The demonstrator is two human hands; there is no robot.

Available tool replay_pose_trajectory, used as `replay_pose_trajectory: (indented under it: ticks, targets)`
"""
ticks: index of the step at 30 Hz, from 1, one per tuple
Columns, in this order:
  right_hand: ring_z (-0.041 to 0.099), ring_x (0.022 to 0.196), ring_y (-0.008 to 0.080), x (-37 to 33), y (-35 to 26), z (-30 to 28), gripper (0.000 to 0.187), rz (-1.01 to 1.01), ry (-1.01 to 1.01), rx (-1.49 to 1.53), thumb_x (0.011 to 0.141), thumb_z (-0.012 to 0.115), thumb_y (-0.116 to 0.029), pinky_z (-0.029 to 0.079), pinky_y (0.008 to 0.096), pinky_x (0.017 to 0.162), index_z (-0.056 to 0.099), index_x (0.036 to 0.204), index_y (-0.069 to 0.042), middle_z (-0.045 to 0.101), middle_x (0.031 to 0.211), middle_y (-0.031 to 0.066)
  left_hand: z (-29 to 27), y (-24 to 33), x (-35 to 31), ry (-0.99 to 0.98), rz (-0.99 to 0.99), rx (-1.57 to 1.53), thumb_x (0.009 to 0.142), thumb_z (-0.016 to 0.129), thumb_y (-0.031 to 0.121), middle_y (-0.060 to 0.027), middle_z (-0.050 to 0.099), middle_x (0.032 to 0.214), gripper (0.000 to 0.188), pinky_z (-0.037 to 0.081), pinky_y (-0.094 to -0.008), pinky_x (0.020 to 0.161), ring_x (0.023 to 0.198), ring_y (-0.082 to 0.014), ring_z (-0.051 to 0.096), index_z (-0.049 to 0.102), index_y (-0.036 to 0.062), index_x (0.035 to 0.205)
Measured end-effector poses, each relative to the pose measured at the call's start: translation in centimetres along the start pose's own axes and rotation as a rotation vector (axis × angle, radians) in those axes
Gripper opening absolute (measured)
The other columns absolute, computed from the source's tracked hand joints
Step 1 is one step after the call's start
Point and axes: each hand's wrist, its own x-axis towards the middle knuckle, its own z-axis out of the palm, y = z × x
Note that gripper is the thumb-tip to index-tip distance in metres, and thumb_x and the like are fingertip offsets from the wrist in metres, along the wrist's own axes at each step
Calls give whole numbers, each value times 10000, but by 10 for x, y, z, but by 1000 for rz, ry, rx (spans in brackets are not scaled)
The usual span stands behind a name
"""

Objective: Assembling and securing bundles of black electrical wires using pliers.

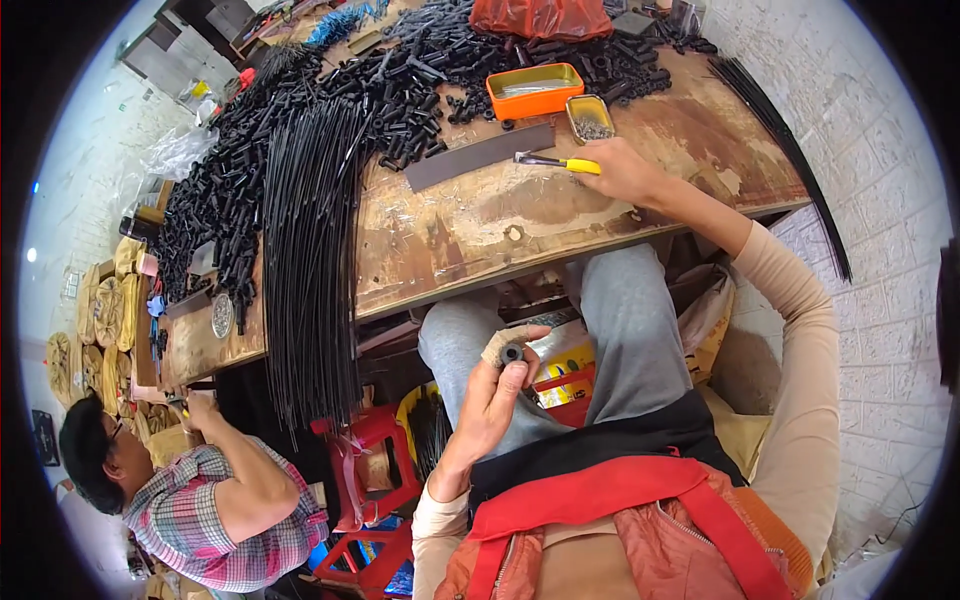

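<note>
My left hand (490,395) is closed over my lap around a short black tubular part (512,353), its round end with a centre hole facing up. Light-coloured wrapping covers a finger of this hand. At the table, my right hand (625,172) grips a yellow-handled tool (570,163) whose dark shaft and metal end point left; its exact kind is hard to make out. Just beyond the right hand stands a small yellow tin (590,122) of tiny metal pieces. The tool's end lies over the near edge of a flat grey strip (480,160) on the tabletop.
Black tubular parts (400,90) are heaped across the far and left table. A bundle of long black rods (312,230) hangs over the front edge; more rods (790,150) lean at right. An orange tray (535,92) sits behind the tin. A co-worker (220,480) sits at left.
</note>
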Motion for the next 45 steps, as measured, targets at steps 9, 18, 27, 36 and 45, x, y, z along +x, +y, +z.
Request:
replay_pose_trajectory:
  ticks: [9, 18, 27, 36, 45]
  targets:
    - [634, 770, 421, 13, -22, 11, 144, -31, -124, -367, 728, 568, -56, 512, 482, 688, 643, 767, 60, 630, 783, 257, 7, 3, -21, 15, 9, -14, 1000, 434, 363, 2, 460, 778, 454, 361, -234, 658, 727, -96, 432, 515, -27, 1219]
    - [665, 559, 189, 16, -9, -25, 228, 581, -159, 389, 765, 605, -152, 540, 299, 531, 596, 889, 40, 667, 659, 130, 22, 20, -41, 124, 127, -29, 1009, 397, 368, 4, 452, 775, 477, 343, -232, 644, 707, -91, 402, 477, -18, 1277]
    - [603, 531, 130, -23, 0, -31, 165, 575, -18, 465, 774, 643, -95, 492, 273, 486, 583, 887, 9, 620, 648, 61, 54, 25, -37, 85, 105, -15, 1010, 384, 359, 18, 428, 788, 459, 320, -220, 636, 709, -73, 376, 472, 13, 1299]
    - [541, 583, 78, -30, 14, -17, 233, 430, 59, 556, 745, 683, -45, 470, 258, 535, 621, 968, -25, 594, 722, 9, 77, 30, -24, 147, 122, 38, 1017, 366, 371, 13, 439, 770, 464, 315, -216, 635, 703, -73, 387, 490, -5, 1260]
    - [586, 618, 94, -35, -3, -24, 230, 465, 113, 774, 774, 712, -91, 483, 252, 552, 614, 965, -8, 627, 790, 24, 74, 23, -14, 268, 233, 70, 992, 343, 496, -10, 432, 797, 631, 318, -238, 662, 710, -96, 380, 389, -19, 1353]
